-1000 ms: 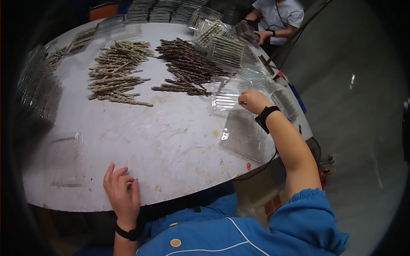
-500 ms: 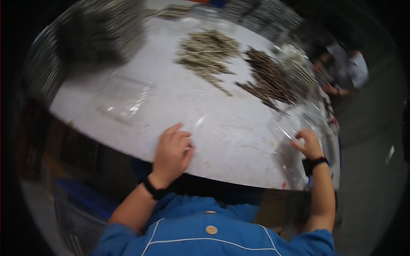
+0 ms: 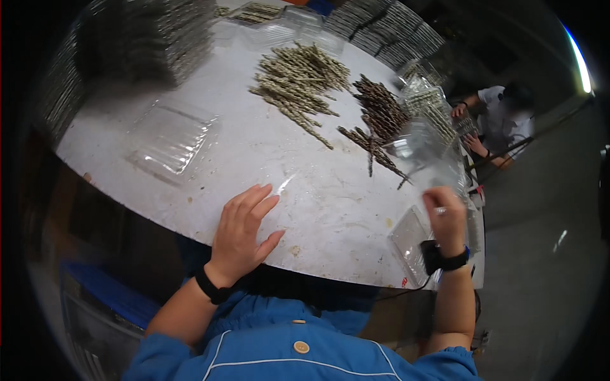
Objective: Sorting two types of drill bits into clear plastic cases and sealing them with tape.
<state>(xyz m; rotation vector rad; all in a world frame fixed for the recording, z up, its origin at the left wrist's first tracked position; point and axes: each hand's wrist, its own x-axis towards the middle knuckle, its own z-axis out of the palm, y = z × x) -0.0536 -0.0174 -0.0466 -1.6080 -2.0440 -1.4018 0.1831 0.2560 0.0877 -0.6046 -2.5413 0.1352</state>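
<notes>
My left hand (image 3: 244,225) hovers over the near edge of the white table (image 3: 305,216), fingers spread and holding nothing. At the right side, the fingers of my right hand (image 3: 447,216) are curled at the lower edge of a blurred clear plastic tray (image 3: 435,155). The plastic appears pinched there, though its edge is hard to make out. Beside that wrist lies another clear tray (image 3: 410,238). Further off are a loose heap of pale twisted sticks (image 3: 298,79) and a smaller heap of dark brown twisted sticks (image 3: 381,114).
An open clear tray (image 3: 171,140) lies on the left of the table. Tall stacks of filled trays (image 3: 146,44) stand behind it, with more stacks (image 3: 384,32) at the back. Trays of pale sticks (image 3: 432,108) line the right edge, where a co-worker (image 3: 505,120) handles a tray.
The view has shifted a little and grown sharper. My right hand has curled its fingers more, and the clear plastic by it has moved. My left hand stays spread.
</notes>
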